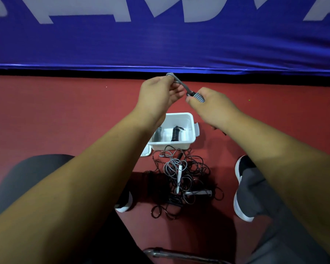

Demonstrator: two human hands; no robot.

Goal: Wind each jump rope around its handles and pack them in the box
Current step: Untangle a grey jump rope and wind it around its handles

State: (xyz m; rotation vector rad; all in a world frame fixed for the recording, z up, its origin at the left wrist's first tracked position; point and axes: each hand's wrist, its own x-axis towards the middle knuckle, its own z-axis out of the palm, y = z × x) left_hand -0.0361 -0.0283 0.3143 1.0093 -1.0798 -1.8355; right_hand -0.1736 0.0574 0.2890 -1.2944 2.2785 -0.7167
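Now both hands, the left hand [158,92] and the right hand [211,103], grip the grey jump rope [181,86], seemingly half wound, above the box [191,138].

The scene is dim and warm, lit from overhead. The blue banner [160,44] carries a thin streak of glare along its lower fold, with a black band of shadow just beneath it. The red floor [65,111] darkens toward the bottom, and a heavy shadow pools around the tangled ropes [181,180]. The white box [191,119] is the brightest spot, its rim nearly washed out. The left hand [156,96], the right hand [213,105] and the grey jump rope [179,85] they hold look soft and slightly blurred. Wide-angle stretch swells the forearms [74,187] toward the lower corners.
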